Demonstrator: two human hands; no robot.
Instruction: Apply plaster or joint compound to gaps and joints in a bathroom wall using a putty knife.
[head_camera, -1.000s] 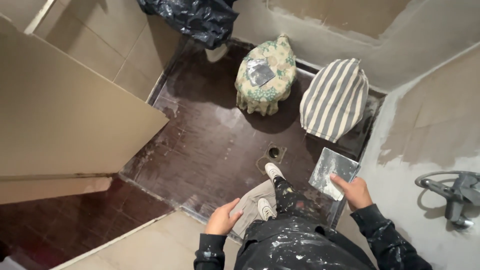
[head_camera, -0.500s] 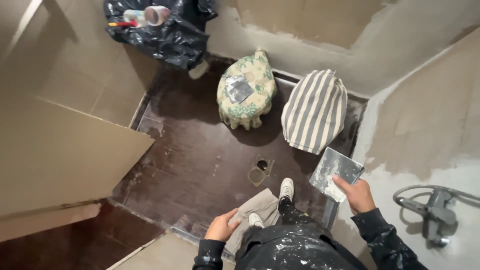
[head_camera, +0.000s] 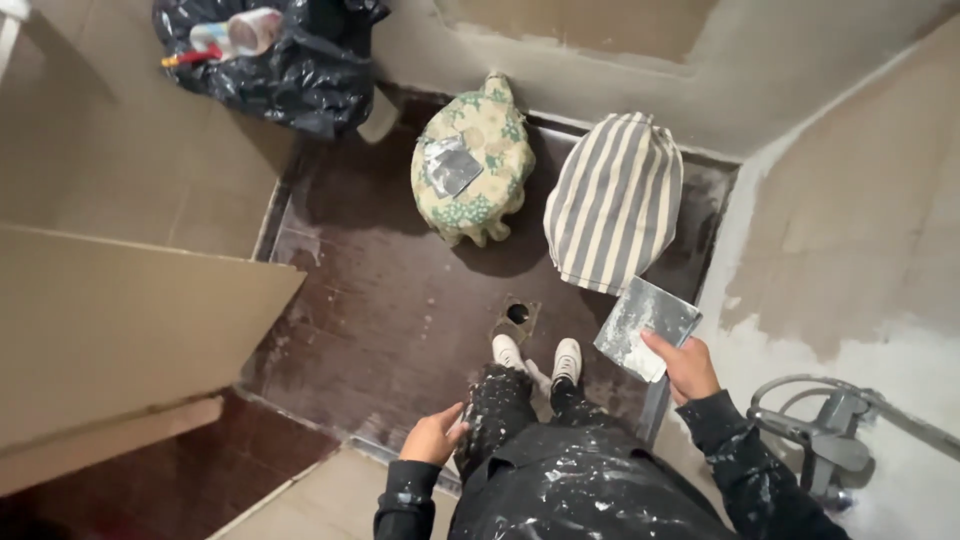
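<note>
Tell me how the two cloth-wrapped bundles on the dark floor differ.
The floral bundle is green and cream with a flower print; the striped bundle has grey and cream stripes. The floral bundle carries a flat grey metal square on top; the striped bundle's top is bare. The striped bundle lies closer to the right hand and its plaster-smeared blade. Both sit by the back wall, fully covered.
</note>
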